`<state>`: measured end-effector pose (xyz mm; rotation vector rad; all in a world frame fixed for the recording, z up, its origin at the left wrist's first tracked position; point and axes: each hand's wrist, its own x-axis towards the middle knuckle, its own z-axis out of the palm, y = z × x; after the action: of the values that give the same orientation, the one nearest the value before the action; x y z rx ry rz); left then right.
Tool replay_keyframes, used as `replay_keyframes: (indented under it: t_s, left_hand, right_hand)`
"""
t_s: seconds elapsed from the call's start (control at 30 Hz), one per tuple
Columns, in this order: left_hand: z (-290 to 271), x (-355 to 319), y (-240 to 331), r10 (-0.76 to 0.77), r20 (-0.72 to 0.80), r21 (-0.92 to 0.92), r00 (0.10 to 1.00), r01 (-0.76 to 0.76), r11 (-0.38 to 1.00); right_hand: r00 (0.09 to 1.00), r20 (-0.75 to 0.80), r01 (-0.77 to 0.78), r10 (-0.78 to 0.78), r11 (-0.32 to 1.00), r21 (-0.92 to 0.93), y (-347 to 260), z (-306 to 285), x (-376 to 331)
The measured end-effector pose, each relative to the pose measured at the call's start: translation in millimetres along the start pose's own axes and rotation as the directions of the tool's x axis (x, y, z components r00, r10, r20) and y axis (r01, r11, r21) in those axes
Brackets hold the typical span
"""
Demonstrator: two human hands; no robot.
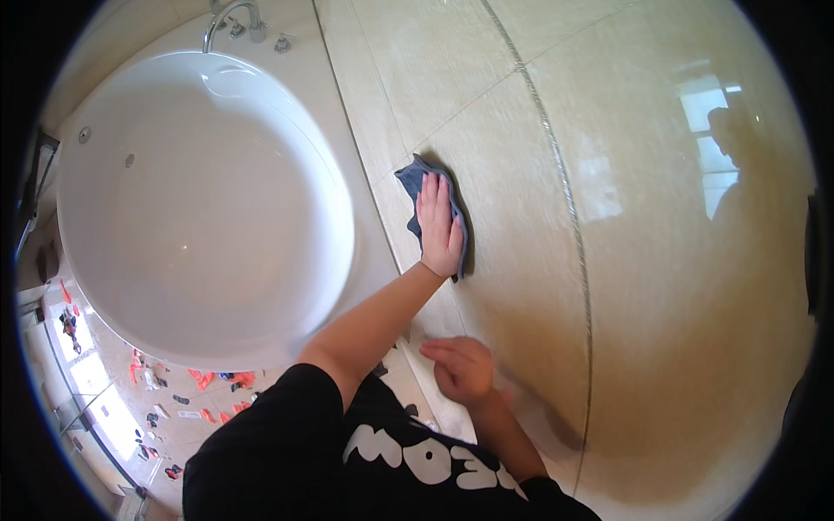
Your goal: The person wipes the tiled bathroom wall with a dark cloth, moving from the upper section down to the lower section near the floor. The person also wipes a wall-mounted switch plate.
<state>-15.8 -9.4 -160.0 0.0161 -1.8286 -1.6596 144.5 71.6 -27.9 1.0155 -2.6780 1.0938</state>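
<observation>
- The left hand (440, 227) lies flat on a dark grey cloth (413, 182), fingers extended close together, released rather than clenched.
- The cloth is beneath the fingers and palm, against the glossy beige tiled surface (512, 165); its edges project past the fingertips and on both sides of the hand.
- The right hand (462, 369) is apart from the cloth, below it in view; its fingers are partly bent, and whether they enclose anything cannot be told.
- The round white bathtub (208, 208) stands left of the cloth.
</observation>
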Motion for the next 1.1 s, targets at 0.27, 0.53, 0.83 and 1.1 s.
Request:
replay_keyframes:
  t_s: [0.27, 0.53, 0.83, 1.1]
  left_hand:
    - [-3.7, -23.5, -131.3, -0.09, -0.06, 0.056, 0.994, 0.093, 0.994]
    - [27.6, -132.0, -152.3, -0.33, -0.099, -0.101, 0.939, 0.321, 0.942]
    - [-8.1, -70.9, -160.0, 0.004, 0.007, 0.002, 1.0, -0.004, 1.0]
    - [6.6, -112.8, -296.5, 0.055, -0.048, 0.226, 0.997, -0.043, 0.973]
  right_hand:
    - [0.983, 0.106, -0.168, 0.152, 0.972, 0.166, 48.9, 70.5, -47.1]
    - [0.962, 0.138, -0.262, 0.234, 0.934, 0.243, 82.1, 104.5, -86.2]
    - [0.921, 0.134, -0.39, 0.366, 0.863, 0.322, 81.9, 104.3, -86.5]
    - [0.909, 0.224, -0.402, 0.353, 0.885, 0.237, 101.6, 122.7, -133.1]
